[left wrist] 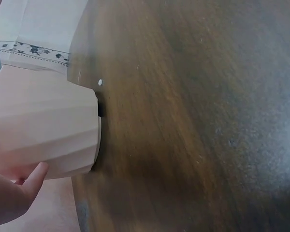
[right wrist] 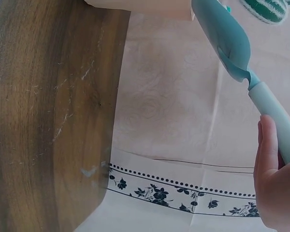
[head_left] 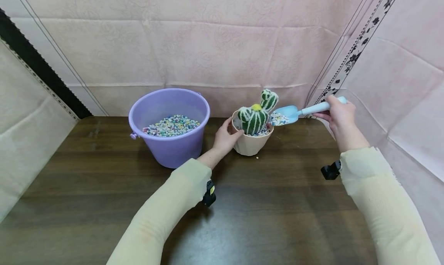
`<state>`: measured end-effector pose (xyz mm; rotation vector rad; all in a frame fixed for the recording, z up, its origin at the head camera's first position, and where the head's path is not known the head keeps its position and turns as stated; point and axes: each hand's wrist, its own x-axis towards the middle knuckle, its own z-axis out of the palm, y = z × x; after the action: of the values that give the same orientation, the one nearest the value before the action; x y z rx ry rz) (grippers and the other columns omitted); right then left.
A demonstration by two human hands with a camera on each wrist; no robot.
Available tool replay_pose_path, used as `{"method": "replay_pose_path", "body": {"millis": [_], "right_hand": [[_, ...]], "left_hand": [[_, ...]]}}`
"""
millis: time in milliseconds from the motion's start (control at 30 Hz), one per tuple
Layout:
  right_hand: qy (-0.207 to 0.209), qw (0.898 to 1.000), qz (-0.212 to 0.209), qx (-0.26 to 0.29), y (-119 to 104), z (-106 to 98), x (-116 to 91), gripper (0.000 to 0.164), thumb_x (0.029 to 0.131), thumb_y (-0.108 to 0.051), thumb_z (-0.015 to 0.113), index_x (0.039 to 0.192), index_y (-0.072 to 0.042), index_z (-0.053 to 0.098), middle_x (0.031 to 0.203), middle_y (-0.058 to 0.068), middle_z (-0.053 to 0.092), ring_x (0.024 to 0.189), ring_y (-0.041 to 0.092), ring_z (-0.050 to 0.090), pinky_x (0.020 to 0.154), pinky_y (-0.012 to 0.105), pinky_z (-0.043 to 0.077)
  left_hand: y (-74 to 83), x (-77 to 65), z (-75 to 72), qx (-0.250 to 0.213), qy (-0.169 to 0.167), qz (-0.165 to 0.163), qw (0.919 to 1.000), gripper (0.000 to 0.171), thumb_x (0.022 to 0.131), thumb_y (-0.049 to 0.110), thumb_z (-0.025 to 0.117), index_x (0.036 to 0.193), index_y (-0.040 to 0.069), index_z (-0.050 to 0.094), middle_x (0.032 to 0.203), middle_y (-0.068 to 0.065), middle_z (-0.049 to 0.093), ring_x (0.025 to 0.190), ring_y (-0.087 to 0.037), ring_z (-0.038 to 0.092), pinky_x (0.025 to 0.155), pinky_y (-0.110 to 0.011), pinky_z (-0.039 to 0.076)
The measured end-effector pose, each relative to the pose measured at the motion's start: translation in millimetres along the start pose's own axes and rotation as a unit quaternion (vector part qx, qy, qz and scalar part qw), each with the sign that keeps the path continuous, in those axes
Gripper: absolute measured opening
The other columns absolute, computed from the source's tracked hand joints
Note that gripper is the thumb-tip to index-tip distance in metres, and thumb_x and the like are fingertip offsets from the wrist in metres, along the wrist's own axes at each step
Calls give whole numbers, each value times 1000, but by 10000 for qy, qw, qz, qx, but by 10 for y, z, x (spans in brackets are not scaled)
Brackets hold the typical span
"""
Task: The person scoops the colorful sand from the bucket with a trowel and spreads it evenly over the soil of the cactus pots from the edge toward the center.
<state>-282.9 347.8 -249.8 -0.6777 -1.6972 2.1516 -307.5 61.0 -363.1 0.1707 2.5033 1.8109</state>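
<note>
A cream faceted flower pot (head_left: 248, 144) stands on the wooden table, holding a green-and-white cactus (head_left: 254, 122) with a yellow tuft among coloured pebbles. My left hand (head_left: 225, 138) grips the pot's left side, with the thumb on its front wall (left wrist: 43, 125). With my right hand (head_left: 340, 116) I hold the pale blue handle of a small trowel (head_left: 291, 112). Its blade, carrying multicoloured pebbles (head_left: 278, 119), tips at the pot's right rim. In the right wrist view the blade (right wrist: 227, 36) shows from below, and the hand (right wrist: 278, 191) wraps the handle.
A purple bucket (head_left: 170, 151), part filled with coloured pebbles (head_left: 173, 126), stands left of the pot. One stray pebble (head_left: 257, 157) lies on the table (head_left: 263, 211) in front of the pot. Patterned cloth (head_left: 208, 53) hangs behind and at both sides.
</note>
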Motion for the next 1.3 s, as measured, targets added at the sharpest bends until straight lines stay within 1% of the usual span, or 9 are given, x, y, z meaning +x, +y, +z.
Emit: {"method": "replay_pose_path", "body": {"millis": [200,467,633,700,800,900,967,1100,1300], "right_hand": [[-47,9999,-121,-60,-19,45,4,12,87,-5,50,94,-5,40,62,0,59,55,11,66,60,29,57],[-38,9996,-231,-179,-35,59,5,11,86,-4,49,92,-4,40,64,0,55,54,10,65,58,27,57],[-35,9996,-203,-179,-36,48,-4,11,87,-5,50,93,-5,41,64,0,56,55,10,65,58,27,57],[-51,9997,-202,-158,-38,51,-9,10,87,-5,50,93,-5,42,63,0,56,55,10,65,57,27,57],[-91,9996,-244,-142,-50,68,-15,9,88,-6,51,91,-6,42,61,0,58,54,11,66,55,26,57],[-69,9991,-327,-251,-63,94,-11,8,88,-6,51,89,-6,43,59,-1,58,53,10,65,54,25,56],[-61,9984,-422,-368,-74,118,-11,8,88,-6,50,89,-6,42,59,-2,58,52,9,65,54,25,56],[-74,9953,-661,-698,-92,169,-28,10,88,-8,53,91,-7,43,67,-3,56,52,7,65,55,24,56],[-163,9897,-1195,-767,-75,233,-69,8,85,-2,52,83,-3,45,71,-1,51,52,6,65,52,25,56]], "left_hand": [[4,3,5,29,-46,13,10000,66,88,22,62,146,12,32,142,-13,45,130,-23,43,107,-36,37],[3,12,26,89,-15,-11,10000,67,88,24,62,147,12,31,143,-15,43,132,-26,40,110,-37,34],[6,27,37,-96,-32,-71,9999,66,89,19,60,147,10,30,140,-16,45,129,-25,43,108,-37,36],[14,28,41,-229,68,-37,9997,61,88,15,59,144,8,33,134,-16,49,123,-25,47,104,-36,40],[29,14,48,-321,378,55,9988,50,88,11,58,134,5,42,122,-16,55,112,-26,52,97,-36,45],[42,-30,61,-180,602,101,9980,44,87,14,60,128,4,46,118,-17,56,108,-27,54,94,-37,46],[47,-63,73,-46,544,72,9985,48,88,18,61,131,4,43,124,-17,54,114,-27,52,98,-37,44],[65,-95,83,79,219,34,9997,60,90,22,60,140,6,33,137,-18,44,127,-27,43,106,-37,38],[73,-18,57,114,-90,-157,9998,62,94,20,52,148,10,25,147,-17,36,136,-28,34,112,-40,31]]}}
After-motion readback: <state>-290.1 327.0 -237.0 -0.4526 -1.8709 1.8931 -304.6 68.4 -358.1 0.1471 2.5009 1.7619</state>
